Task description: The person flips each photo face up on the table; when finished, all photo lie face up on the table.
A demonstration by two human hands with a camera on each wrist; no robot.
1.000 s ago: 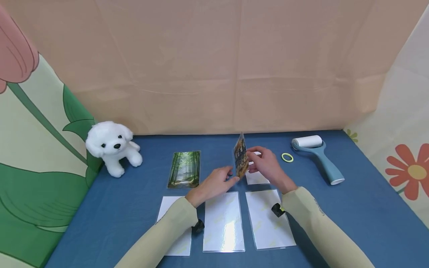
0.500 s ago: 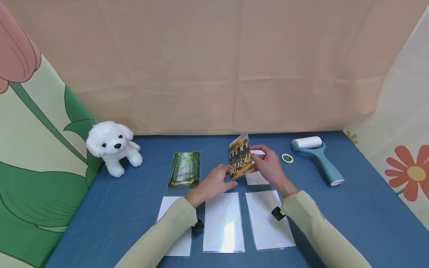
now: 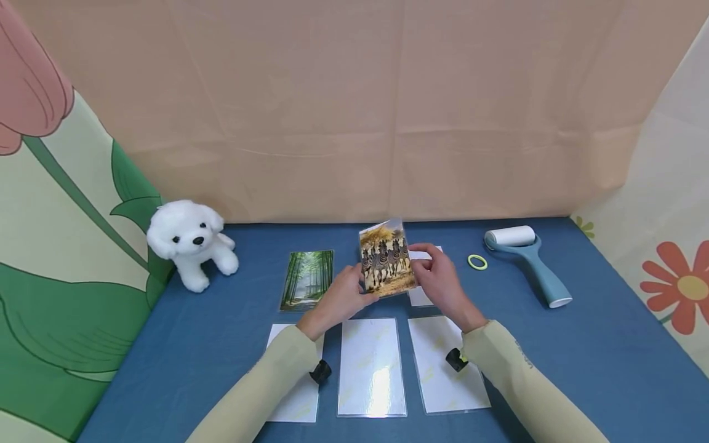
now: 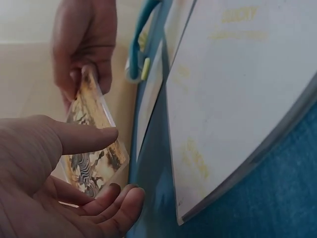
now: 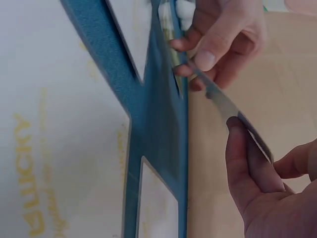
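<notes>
A laminated photo of zebras (image 3: 384, 258) is held up, tilted, over the back of the table. My right hand (image 3: 443, 280) pinches its right edge between thumb and fingers. At the lower left corner is my left hand (image 3: 340, 298), with the thumb in front of the photo and the fingers behind. From the left wrist, the zebra print (image 4: 89, 163) shows under the left thumb (image 4: 89, 138). The right wrist view has the photo almost edge-on (image 5: 228, 106), spanning both hands. Left of it, a forest photo (image 3: 307, 280) lies face up on the blue cloth.
Three face-down photos with white backs lie in the front row, the middle one (image 3: 371, 369) shining. Another white-backed photo (image 3: 421, 296) is partly behind my right hand. Farther right are a yellow-green ring (image 3: 477, 262) and a lint roller (image 3: 534, 264). A white plush dog (image 3: 191, 240) stands at left.
The zebra photo has swung from nearly edge-on to facing me, moving slightly left. My left hand has shifted a little left with it, and the right hand keeps its hold.
</notes>
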